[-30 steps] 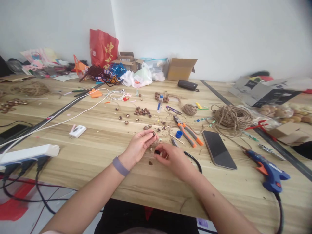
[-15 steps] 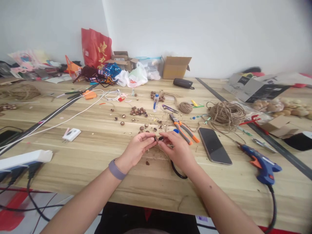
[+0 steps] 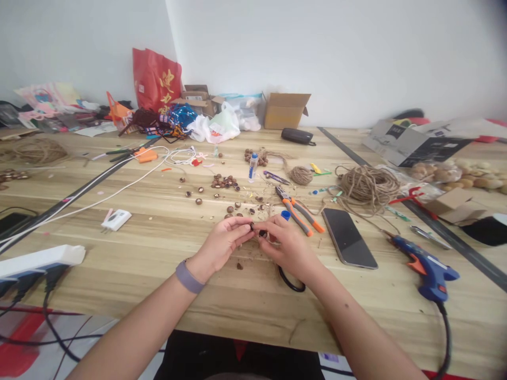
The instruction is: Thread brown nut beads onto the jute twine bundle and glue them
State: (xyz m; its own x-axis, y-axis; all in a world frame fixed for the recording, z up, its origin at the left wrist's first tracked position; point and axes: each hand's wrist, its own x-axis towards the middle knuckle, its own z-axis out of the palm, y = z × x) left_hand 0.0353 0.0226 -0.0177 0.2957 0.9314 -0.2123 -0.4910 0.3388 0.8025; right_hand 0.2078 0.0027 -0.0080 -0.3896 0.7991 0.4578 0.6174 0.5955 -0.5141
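Note:
My left hand (image 3: 225,241) and my right hand (image 3: 283,245) meet above the wooden table (image 3: 158,248), fingertips together. Both pinch small dark brown nut-like pieces (image 3: 253,226), one more of them (image 3: 263,233) under my right fingers. A purple band (image 3: 188,277) is on my left wrist. Loose brown nut pieces (image 3: 225,182) lie scattered just beyond my hands. A black loop of cord (image 3: 291,282) lies under my right wrist.
Orange-handled pliers (image 3: 299,210), a black phone (image 3: 348,237) and a blue glue gun (image 3: 423,261) lie to the right. Twine coil (image 3: 366,184), a glue bottle (image 3: 251,167), a power strip (image 3: 39,258), cables and boxes surround the spot.
My right hand rose from the table to meet the left hand, bringing a dark piece to its fingertips. The view shifted slightly; since half a second ago the hands barely moved.

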